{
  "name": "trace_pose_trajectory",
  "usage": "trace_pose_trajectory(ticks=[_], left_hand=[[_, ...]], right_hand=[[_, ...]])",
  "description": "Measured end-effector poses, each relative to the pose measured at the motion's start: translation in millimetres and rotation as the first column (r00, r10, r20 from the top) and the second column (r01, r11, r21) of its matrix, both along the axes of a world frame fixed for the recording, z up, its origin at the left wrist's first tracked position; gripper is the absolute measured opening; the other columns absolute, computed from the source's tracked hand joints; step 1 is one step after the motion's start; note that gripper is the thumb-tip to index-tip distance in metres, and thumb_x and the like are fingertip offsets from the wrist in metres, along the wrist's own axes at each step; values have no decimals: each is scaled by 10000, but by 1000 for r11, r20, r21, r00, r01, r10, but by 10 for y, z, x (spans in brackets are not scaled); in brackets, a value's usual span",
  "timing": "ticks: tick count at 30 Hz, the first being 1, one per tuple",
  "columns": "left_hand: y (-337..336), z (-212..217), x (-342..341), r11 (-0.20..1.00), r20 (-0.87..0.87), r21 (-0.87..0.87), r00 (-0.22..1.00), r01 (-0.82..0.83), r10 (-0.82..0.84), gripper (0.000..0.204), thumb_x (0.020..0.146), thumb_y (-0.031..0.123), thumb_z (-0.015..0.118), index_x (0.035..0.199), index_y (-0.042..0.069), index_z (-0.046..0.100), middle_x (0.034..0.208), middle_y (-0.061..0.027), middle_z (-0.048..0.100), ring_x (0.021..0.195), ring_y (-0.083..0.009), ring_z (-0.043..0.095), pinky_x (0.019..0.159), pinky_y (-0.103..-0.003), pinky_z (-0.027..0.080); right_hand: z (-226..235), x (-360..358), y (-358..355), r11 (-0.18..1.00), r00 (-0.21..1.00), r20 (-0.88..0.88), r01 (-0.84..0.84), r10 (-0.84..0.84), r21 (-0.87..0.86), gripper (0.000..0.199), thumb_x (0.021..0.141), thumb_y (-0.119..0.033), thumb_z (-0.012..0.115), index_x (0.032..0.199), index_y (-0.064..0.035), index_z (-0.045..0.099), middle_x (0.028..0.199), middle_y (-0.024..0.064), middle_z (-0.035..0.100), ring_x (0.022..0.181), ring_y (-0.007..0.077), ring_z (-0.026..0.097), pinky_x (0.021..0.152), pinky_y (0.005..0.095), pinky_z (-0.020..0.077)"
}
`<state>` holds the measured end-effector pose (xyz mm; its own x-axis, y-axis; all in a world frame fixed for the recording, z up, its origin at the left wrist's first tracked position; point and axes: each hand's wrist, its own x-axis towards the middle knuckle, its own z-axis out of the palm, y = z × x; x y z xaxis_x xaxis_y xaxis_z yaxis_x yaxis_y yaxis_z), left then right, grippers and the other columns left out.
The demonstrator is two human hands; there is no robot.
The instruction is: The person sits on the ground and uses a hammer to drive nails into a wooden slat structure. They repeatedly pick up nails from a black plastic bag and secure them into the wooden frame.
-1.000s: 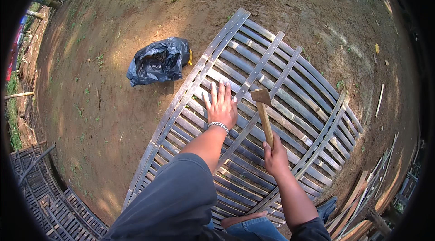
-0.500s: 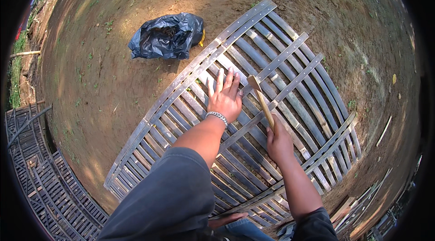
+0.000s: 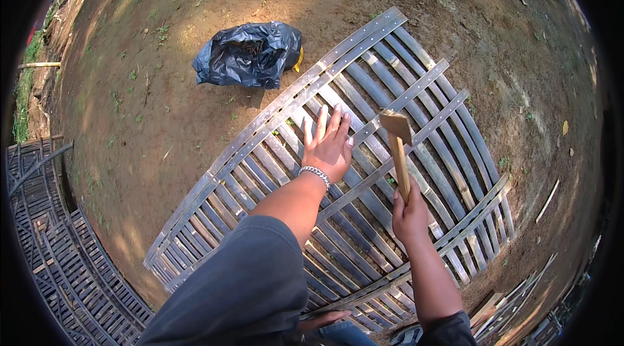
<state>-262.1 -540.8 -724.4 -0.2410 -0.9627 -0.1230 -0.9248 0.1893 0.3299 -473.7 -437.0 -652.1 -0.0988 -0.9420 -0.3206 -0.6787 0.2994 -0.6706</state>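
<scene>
My left hand (image 3: 327, 152) lies palm down on a slatted bamboo panel (image 3: 416, 90), its fingers stretched and slightly apart, with a silver chain bracelet at the wrist. In my right hand (image 3: 411, 219) is a hammer (image 3: 399, 167), gripped low on its light wooden handle. The hammer's flat brown head is raised over the slats, to the right of my left hand. Long dark slats make up the panel, with cross strips fastened over them and rows of small nail heads along the far edge strips.
A black plastic bag (image 3: 214, 67), open at the top with dark contents, sits on bare soil beyond the panel. Another slatted rack (image 3: 84, 261) stands at the lower left. Loose bamboo strips (image 3: 520, 300) lie at the lower right.
My right hand has lifted the hammer away from the panel, and its head has swung right, farther from my left hand. The left hand stays on the slats; the whole view has shifted slightly.
</scene>
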Motion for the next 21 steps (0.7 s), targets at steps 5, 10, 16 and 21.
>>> trace_pose_trajectory(ticks=[5, 10, 16, 21], left_hand=[[-118, 0, -21, 1000, -5, -1, 1000, 8, -8, 548, 1003, 287, 471, 1513, 89, 472, 1680, -104, 261, 1547, -379, 194, 1232, -642, 104], [-75, -22, -13, 1000, -9, 27, 1000, -1, 1, 564, 1007, 311, 463, 1529, 100, 453, 1684, -95, 255, 1558, -366, 172, 1235, -639, 87], [-78, -27, -14, 1000, 16, 7, 1000, 16, -16, 582, 991, 289, 487, 1540, 102, 438, 1688, -99, 242, 1550, -381, 194, 1229, -648, 94], [-36, 5, 21, 1000, -1, -2, 1000, -7, 7, 570, 975, 284, 518, 1514, 104, 478, 1686, -100, 247, 1546, -391, 198, 1226, -652, 106]], right_hand=[[-195, -19, 55, 900, 947, 317, 187, -59, -393, 403, 1007, -94, 572, 1396, -38, 482, 869, 203, 630, 737, 301, 637, 698, 381, 513], [-278, -12, 11, 999, 995, -94, -44, 42, -18, 471, 968, -54, 584, 1423, -23, 468, 1131, 238, 672, 984, 449, 673, 870, 452, 547], [-340, -88, 232, 950, 977, 196, 141, -88, -278, 442, 961, -73, 612, 1377, 11, 485, 1119, 285, 662, 965, 452, 680, 832, 471, 552], [-228, 27, 69, 998, 994, -105, -40, 44, 38, 454, 964, -73, 614, 1387, 11, 471, 1160, 303, 660, 1020, 481, 667, 864, 495, 550]])
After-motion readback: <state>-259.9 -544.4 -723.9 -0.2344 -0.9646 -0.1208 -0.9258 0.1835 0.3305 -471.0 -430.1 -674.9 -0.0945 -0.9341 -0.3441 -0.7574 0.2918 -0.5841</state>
